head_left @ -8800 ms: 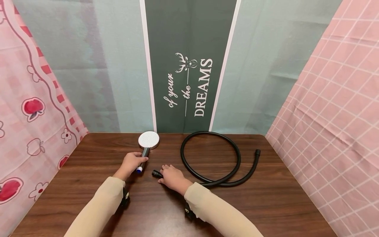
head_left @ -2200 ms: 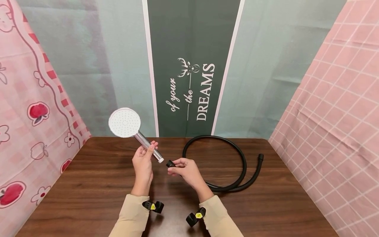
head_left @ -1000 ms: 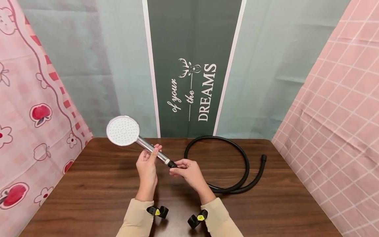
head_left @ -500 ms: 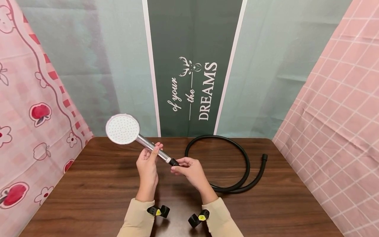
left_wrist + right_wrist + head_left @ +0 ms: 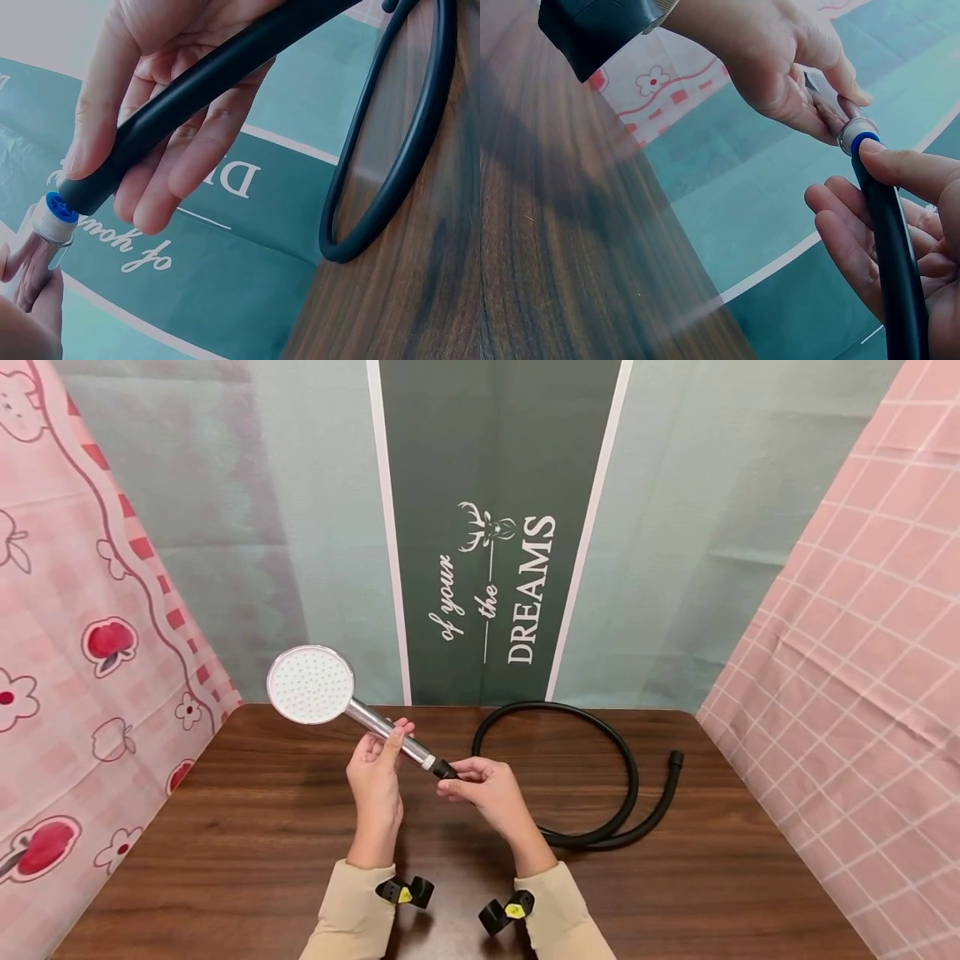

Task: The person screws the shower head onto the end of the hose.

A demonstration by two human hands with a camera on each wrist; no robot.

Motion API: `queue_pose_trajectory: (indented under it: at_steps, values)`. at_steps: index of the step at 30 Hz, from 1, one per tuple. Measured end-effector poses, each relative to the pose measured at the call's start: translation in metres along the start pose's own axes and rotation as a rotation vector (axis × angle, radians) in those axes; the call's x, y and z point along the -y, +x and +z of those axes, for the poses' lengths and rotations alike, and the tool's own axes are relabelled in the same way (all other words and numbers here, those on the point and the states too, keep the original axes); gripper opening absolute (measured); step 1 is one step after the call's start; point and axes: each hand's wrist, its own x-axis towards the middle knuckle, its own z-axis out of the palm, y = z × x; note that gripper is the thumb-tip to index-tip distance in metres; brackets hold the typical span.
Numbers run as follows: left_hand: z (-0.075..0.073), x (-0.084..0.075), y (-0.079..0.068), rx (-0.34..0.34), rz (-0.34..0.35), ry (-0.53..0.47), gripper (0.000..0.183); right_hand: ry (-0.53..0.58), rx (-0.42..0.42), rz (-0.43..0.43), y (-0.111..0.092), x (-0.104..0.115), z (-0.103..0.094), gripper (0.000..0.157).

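Note:
In the head view my left hand (image 5: 375,785) grips the chrome handle of a hand shower head (image 5: 311,685), raised above the table with its round white nozzle face toward the camera. My right hand (image 5: 487,789) pinches the black end of a shower hose (image 5: 442,768) between thumb and fingers. That end meets the handle's white threaded tip (image 5: 54,225) in line. A blue insert (image 5: 61,208) in the tip still shows beside the hose end in the left wrist view. From the right wrist view, the hose (image 5: 891,255) runs down across the right palm, the thumb close by the joint.
The rest of the hose lies in a loop (image 5: 634,777) on the brown wooden table (image 5: 247,860), its free end (image 5: 677,758) at the right. Fabric hangs around the table: a green curtain (image 5: 480,460) behind, pink cloths (image 5: 847,635) at the sides. Black wrist cameras (image 5: 420,892) sit under the cuffs.
Since the earliest frame, both hands have lifted the shower head and hose end off the table and brought them together. In the last second the hands have hardly moved.

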Motion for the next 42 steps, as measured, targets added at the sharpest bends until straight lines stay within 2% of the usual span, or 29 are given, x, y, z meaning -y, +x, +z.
queue_pose_trajectory:
  at_steps: [16,29,42]
  values:
    - [-0.0053,0.0034,-0.0024,0.023,0.000,0.026,0.027,-0.016,0.016,-0.004,-0.0040,-0.0003,-0.0004,0.033]
    - [-0.0051,-0.0014,-0.0039,0.045,0.016,0.051,0.026,-0.031,0.037,-0.009,-0.0021,-0.0014,-0.0006,0.033]
    - [-0.0038,-0.0016,-0.0040,0.053,0.009,0.034,0.021,-0.022,0.032,-0.001,-0.0044,0.0046,-0.0001,0.033]
